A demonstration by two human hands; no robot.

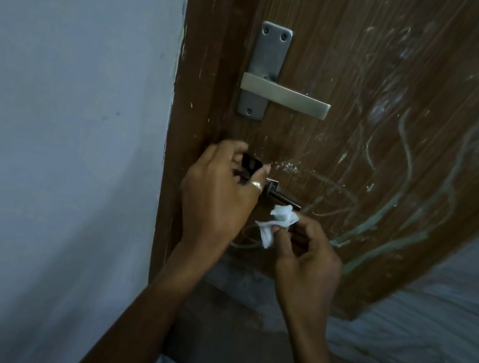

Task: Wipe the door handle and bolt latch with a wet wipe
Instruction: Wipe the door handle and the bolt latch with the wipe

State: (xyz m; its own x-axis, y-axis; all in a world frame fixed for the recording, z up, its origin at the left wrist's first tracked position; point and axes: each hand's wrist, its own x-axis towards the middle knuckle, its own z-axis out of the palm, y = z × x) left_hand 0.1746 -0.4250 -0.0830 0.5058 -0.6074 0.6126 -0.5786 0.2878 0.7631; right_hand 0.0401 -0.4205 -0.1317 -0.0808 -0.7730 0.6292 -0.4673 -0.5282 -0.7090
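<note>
A silver lever door handle (pixel 285 96) on a steel backplate sits high on the brown wooden door (pixel 372 76). Below it is the metal bolt latch (pixel 279 195), partly covered by my hands. My left hand (pixel 217 196) wears a ring and curls its fingers round the latch's dark knob end. My right hand (pixel 305 253) pinches a crumpled white wet wipe (pixel 277 222) and holds it against the underside of the bolt's rod. The latch's left part is hidden behind my left hand.
A pale blue-grey wall (pixel 60 123) fills the left side, meeting the door frame edge. The door carries greenish scribbles and white scuffs (pixel 405 162). A grey floor (pixel 424 349) shows below and to the right of the door.
</note>
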